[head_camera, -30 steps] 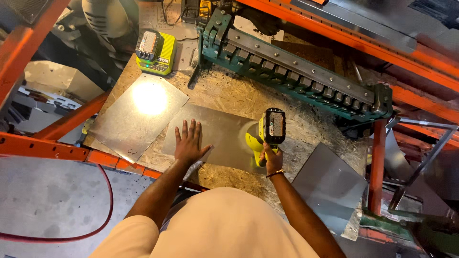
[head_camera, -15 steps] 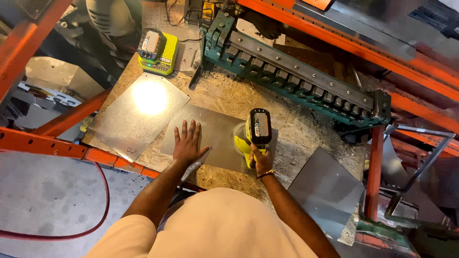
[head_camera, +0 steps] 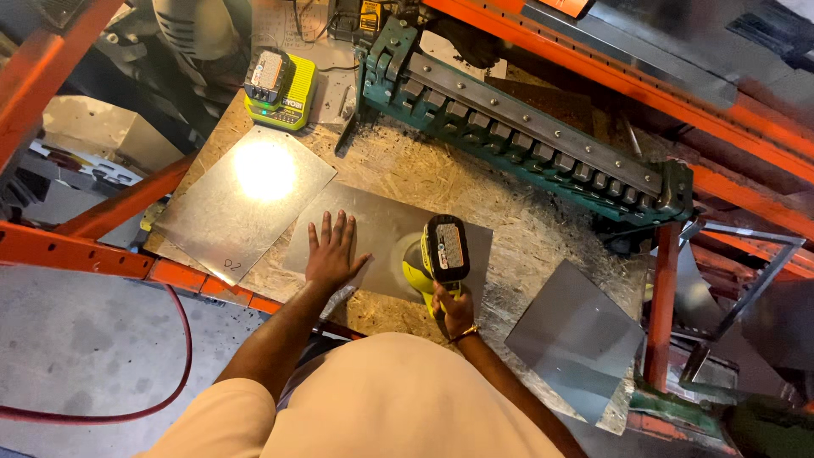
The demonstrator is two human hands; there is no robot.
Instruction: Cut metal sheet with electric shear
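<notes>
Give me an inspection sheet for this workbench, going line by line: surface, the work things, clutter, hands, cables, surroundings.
Surface: chipboard bench top, dusty, on an orange steel frame.
Job's things: metal sheet lying flat at the bench's front edge; yellow cordless power tool standing on it.
Clutter: second metal sheet to the left with a light glare; third sheet at the right, overhanging the edge; battery charger at the back.
Hands: left hand flat on the middle sheet, fingers spread; right hand gripping the tool's handle.
Cables: red hose looping over the floor below.
Surroundings: green sheet-metal brake across the back; concrete floor.
</notes>
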